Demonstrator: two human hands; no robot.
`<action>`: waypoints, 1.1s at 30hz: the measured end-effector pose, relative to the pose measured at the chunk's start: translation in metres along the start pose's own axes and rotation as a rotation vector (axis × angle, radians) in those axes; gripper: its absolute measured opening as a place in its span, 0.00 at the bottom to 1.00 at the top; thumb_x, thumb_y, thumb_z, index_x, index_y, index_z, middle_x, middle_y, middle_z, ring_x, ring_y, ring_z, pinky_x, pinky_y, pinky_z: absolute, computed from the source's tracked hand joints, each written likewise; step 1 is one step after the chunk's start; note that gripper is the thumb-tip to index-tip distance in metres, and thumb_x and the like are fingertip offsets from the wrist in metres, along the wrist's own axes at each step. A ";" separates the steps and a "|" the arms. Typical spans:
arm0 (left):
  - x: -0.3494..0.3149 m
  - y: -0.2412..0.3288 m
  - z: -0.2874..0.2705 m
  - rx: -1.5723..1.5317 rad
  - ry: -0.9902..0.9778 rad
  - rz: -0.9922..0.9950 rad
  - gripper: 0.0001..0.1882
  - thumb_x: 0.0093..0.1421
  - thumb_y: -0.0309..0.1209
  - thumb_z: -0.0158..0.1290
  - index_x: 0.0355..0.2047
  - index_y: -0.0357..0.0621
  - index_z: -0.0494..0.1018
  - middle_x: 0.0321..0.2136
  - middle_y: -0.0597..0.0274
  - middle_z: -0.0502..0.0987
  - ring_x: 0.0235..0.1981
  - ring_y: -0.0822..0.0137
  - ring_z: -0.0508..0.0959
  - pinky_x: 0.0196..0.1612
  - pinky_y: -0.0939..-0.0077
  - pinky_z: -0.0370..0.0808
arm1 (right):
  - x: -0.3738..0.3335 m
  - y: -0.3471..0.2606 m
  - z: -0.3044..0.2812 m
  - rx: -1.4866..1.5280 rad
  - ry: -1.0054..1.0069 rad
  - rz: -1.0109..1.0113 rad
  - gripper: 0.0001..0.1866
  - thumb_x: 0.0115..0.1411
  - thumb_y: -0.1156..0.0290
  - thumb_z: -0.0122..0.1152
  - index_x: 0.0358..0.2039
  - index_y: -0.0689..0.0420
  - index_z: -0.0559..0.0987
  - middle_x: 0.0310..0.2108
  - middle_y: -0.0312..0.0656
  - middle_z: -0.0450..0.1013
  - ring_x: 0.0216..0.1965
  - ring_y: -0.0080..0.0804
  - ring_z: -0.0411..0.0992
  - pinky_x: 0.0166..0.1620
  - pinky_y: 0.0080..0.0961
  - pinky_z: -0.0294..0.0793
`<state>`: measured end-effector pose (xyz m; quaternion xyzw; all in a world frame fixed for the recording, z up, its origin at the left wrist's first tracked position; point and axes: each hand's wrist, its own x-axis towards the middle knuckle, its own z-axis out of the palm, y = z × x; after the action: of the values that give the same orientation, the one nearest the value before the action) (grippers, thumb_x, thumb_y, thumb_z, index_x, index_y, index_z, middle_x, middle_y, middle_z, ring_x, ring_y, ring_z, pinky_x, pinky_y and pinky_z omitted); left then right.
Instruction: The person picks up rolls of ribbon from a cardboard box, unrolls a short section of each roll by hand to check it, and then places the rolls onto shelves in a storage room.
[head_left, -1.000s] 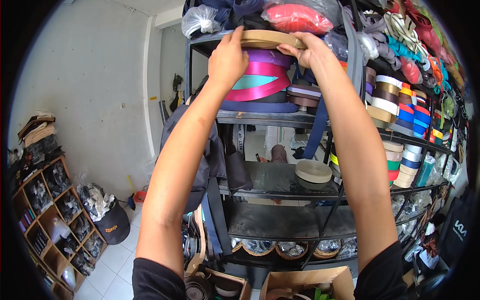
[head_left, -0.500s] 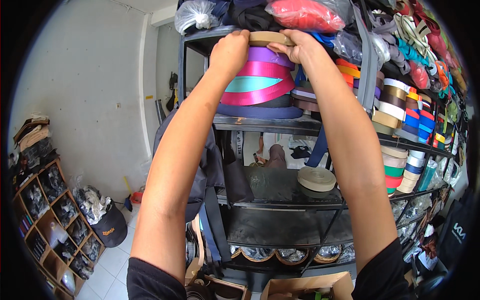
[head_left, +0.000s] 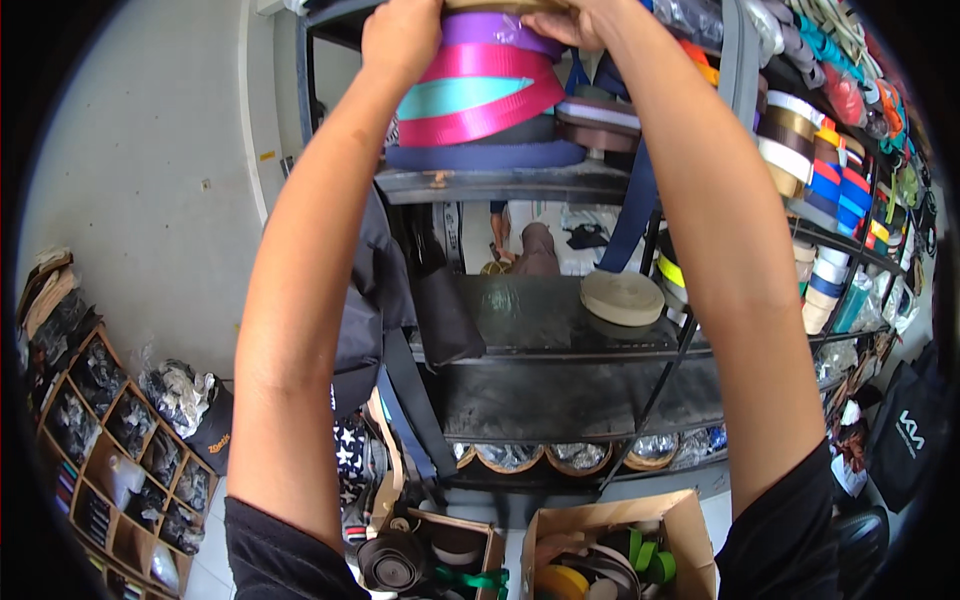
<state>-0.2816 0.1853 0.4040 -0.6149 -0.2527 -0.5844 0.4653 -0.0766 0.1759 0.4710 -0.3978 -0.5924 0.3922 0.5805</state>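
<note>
Both my arms reach up to a stack of webbing rolls on the upper shelf (head_left: 500, 184). A tan webbing roll (head_left: 490, 5) lies on top, partly cut off by the upper edge of the picture. My left hand (head_left: 403, 40) grips its left side, and my right hand (head_left: 580, 22) grips its right side with the fingers at its lower edge. Directly below sits a purple roll (head_left: 485, 32). Under that come a bright pink roll (head_left: 475, 62) with a turquoise band (head_left: 460, 97) showing, and a navy roll (head_left: 480, 156) at the bottom.
A beige webbing roll (head_left: 622, 298) lies on the middle shelf. More coloured rolls (head_left: 785, 150) fill the rack to the right. Cardboard boxes (head_left: 690, 520) of rolls stand below. A black bag (head_left: 375, 290) hangs at left; a person (head_left: 538, 250) shows behind the rack.
My view has tilted down and shifted right, so the stack and hands sit higher in the picture. Both hands remain on the tan roll; the boxes below show more fully.
</note>
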 end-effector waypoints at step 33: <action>-0.389 0.254 -0.222 -0.899 -0.795 -0.916 0.12 0.58 0.22 0.50 0.43 0.37 0.74 0.39 0.53 0.78 0.38 0.65 0.81 0.36 0.77 0.77 | -0.467 0.429 -0.150 -0.667 -0.673 0.592 0.18 0.59 0.67 0.60 0.48 0.60 0.74 0.40 0.39 0.76 0.39 0.26 0.74 0.42 0.21 0.73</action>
<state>-0.2457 -0.0279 -0.0631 -0.7435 -0.3692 -0.5004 -0.2460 0.0844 -0.0950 -0.0990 -0.5621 -0.7003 0.4349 0.0670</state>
